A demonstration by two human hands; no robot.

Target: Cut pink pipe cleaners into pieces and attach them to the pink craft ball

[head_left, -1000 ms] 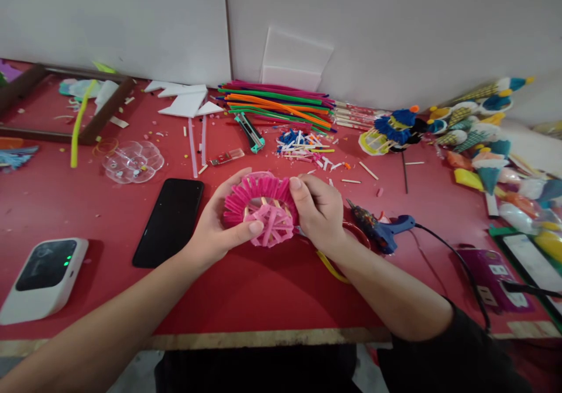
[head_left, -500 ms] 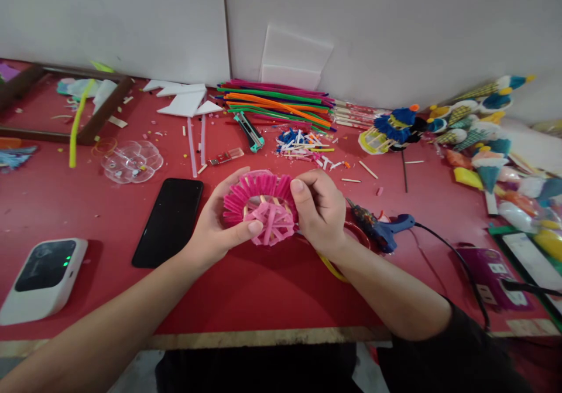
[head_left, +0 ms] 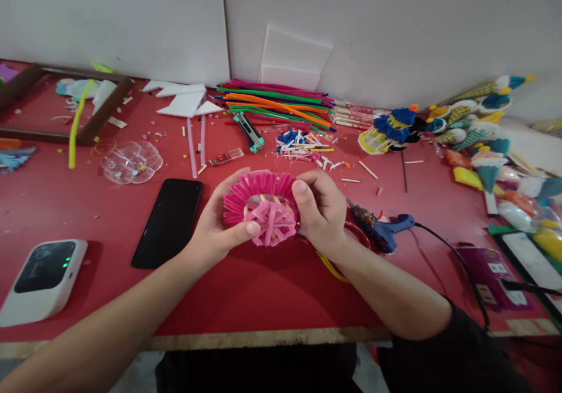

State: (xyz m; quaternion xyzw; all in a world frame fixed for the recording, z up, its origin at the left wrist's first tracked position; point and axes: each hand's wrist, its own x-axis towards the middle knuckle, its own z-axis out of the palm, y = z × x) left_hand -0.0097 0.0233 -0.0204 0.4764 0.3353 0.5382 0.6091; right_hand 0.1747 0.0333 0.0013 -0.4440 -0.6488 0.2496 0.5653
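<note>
A round pink craft piece [head_left: 262, 202], made of bright pink straw loops around a paler pink star of strips, is held above the red table [head_left: 246, 287]. My left hand [head_left: 219, 223] grips its left side, thumb pressed on the pale centre. My right hand [head_left: 322, 208] is closed on its right edge, thumb on top. Both hands hold it just in front of me, near the table's middle.
A black phone [head_left: 169, 220] lies left of my hands, a white device [head_left: 41, 279] with green lights further left. A blue glue gun [head_left: 384, 229] with its cable lies to the right. Coloured straws [head_left: 276, 103], cut scraps [head_left: 307, 147], a clear flower-shaped tray [head_left: 132, 161] and finished crafts [head_left: 474, 129] lie behind.
The pink piece has turned slightly in my hands and my right fingers have shifted on its edge. Everything else stays put.
</note>
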